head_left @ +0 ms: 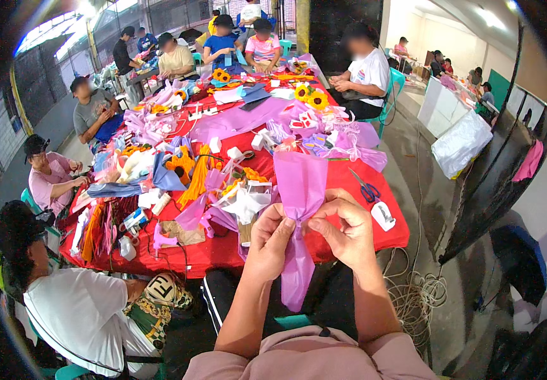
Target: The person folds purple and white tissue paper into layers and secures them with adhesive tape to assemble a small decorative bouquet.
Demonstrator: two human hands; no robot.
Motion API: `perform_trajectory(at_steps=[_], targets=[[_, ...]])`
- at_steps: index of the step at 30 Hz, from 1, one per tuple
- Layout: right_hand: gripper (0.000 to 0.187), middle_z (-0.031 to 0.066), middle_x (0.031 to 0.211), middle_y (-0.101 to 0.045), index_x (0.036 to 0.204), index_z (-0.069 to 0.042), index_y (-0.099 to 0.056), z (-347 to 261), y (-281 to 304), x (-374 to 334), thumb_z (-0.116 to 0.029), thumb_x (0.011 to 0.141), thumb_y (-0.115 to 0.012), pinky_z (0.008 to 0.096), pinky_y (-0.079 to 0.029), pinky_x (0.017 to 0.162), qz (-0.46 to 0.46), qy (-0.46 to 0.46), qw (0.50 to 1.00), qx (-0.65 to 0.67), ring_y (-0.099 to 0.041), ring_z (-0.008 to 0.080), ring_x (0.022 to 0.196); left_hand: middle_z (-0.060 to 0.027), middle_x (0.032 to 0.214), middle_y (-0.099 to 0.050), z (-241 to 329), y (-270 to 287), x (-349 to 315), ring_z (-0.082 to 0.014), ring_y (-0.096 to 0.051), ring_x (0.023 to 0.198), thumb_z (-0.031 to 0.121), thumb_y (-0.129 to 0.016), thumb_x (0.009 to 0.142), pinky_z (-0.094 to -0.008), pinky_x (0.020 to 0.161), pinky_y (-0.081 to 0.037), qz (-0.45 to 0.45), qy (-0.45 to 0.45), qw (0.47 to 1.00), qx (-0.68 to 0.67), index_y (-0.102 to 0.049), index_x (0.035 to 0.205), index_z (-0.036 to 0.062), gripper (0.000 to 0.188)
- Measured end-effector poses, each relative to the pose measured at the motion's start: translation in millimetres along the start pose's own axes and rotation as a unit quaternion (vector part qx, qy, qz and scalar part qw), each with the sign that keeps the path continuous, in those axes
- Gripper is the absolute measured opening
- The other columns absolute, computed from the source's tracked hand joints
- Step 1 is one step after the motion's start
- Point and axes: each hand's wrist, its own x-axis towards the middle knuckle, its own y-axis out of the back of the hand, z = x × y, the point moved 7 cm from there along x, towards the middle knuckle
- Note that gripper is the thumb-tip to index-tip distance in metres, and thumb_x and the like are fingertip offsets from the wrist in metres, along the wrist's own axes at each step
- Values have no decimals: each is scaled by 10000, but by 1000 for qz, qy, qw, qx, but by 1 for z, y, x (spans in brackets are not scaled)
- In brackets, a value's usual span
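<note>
A sheet of purple wrapping material [301, 183] is gathered at its middle, fanning out above and hanging down below the pinch. My left hand [268, 239] is closed round the gathered waist from the left, thumb pressed on it. From the right, my right hand [347, 229] pinches at the same spot with thumb and fingertips; whether a thin tie lies between them is too small to tell. Right of my hands, scissors [368, 191] with dark blue handles lie on the red-covered table [390, 237], beside a white rounded item [383, 216].
Left of my hands lie a pink glue gun [165, 239], yellow pipe cleaners [201, 176] and fabric sunflowers [181, 166]. More purple sheets [248, 121] spread further back. Several people sit around the table, one in a white shirt [77, 316] close on my left. Coiled cord [420, 294] lies on the floor.
</note>
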Motion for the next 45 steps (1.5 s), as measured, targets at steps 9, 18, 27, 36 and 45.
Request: perform_trajectory(at_steps=[9, 18, 27, 36, 45], targets=[[188, 100, 1051, -641, 942, -20, -684, 14, 0, -1, 27, 765, -723, 338, -482, 873, 10, -53, 997, 62, -617, 205, 1000, 29, 947, -565, 1, -4, 2, -49, -483, 857, 73, -546, 961, -221, 773, -400, -52, 6, 999, -1, -573, 1004, 52, 55], [215, 78, 1076, -656, 979, -31, -691, 27, -3, -11, 10, 774, -740, 335, -468, 916, 11, -105, 985, 139, -607, 184, 1056, 12, 912, -602, -2, 1, 2, -64, -534, 842, 44, -615, 916, -222, 774, -436, -70, 6, 997, -18, -580, 992, 35, 84], [184, 27, 952, -699, 947, -31, -699, 22, -6, -10, 34, 778, -732, 297, -521, 795, -23, -134, 981, 136, -650, 131, 902, -29, 925, -613, -5, 1, 8, -115, -593, 859, -20, -687, 835, -260, 743, -486, -54, 52, 988, -135, -518, 1035, 63, 275], [320, 24, 981, -689, 1040, -25, -655, 29, -2, -7, 33, 742, -759, 295, -537, 787, -8, -169, 978, 120, -640, 99, 900, -59, 1014, -615, -25, 9, 3, -148, -618, 906, -21, -697, 814, -304, 783, -542, -42, 134, 981, -131, -527, 1098, 36, 336], [400, 45, 1007, -658, 1110, -15, -602, 32, -2, -9, 22, 743, -757, 293, -541, 768, 30, -208, 971, 113, -641, 142, 894, -69, 1002, -656, -17, 7, -3, -135, -637, 897, -45, -688, 822, -263, 802, -531, -15, 101, 990, -101, -574, 1122, 8, 325]])
